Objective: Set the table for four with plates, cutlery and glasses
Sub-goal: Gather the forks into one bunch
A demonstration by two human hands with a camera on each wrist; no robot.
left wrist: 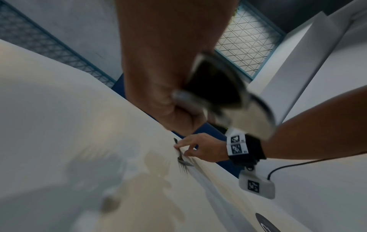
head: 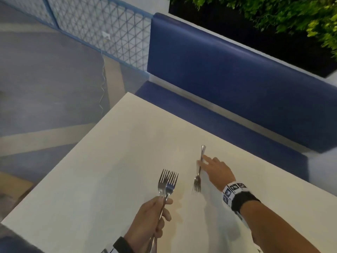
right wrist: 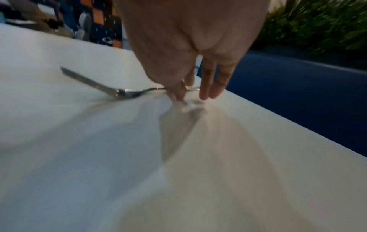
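The head camera looked steeply down from over the near edge of the white table [head: 109, 161], facing its far corner and the blue bench [head: 218, 79] along the right side. The left wrist camera sat low over the tabletop, very near the left hand [left wrist: 168, 106] and its forks [left wrist: 184, 98], facing the right hand [left wrist: 206, 149] farther off. The right wrist camera hung close behind its own fingers [right wrist: 208, 78], with the bench at its right. All three shared the lone fork [head: 199, 171] at the right hand.

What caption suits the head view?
Right hand places a fork on the white table; left hand grips two forks.
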